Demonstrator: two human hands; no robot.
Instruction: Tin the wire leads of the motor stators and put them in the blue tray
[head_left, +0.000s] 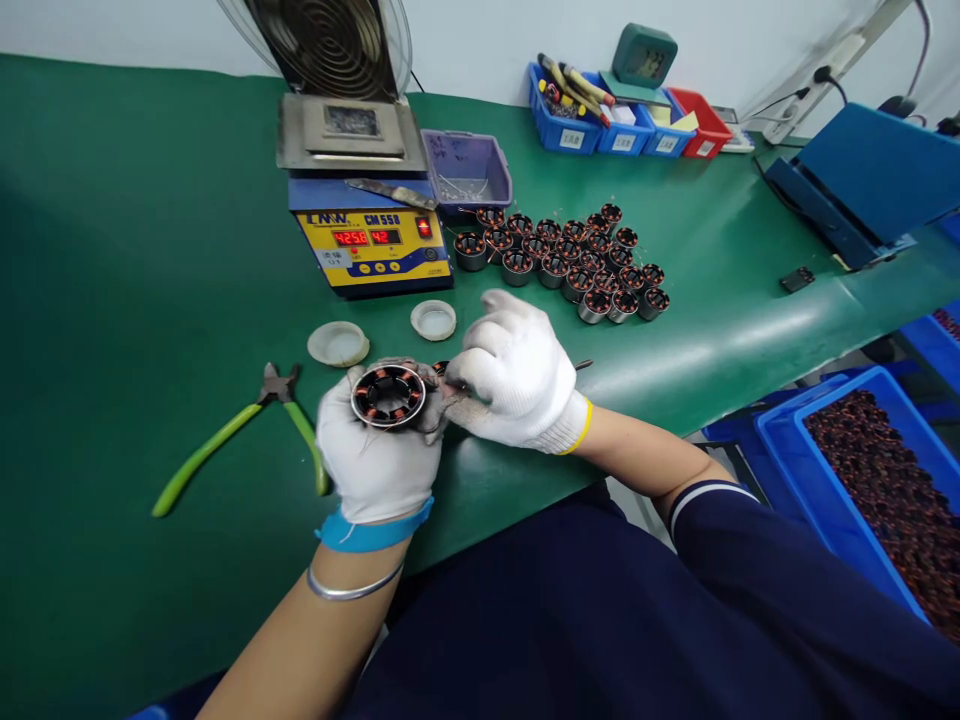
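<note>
My left hand (382, 460), in a white glove, is wrapped round a motor stator (388, 396), a metal ring with copper windings inside. The ring's opening faces up, and thin wires hang from its near edge. My right hand (514, 375), also gloved, is closed beside the left fingertips, thumb and forefinger pinched together. What lies in that pinch is too small to make out. Part of another round wound piece (441, 368) shows between the hands. Green-handled cutting pliers (279, 385) lie spread on the table to the left. Two shallow white dishes, a larger one (337, 344) and a smaller one (433, 320), sit just beyond the hands.
A solder pot (367, 235) with a raised fan stands behind the dishes, a purple bin (469, 165) beside it. Several stators (577, 255) stand grouped on the green table (187, 250). Small blue boxes (570, 135) line the wall. A blue crate (795, 430) of wound parts sits right.
</note>
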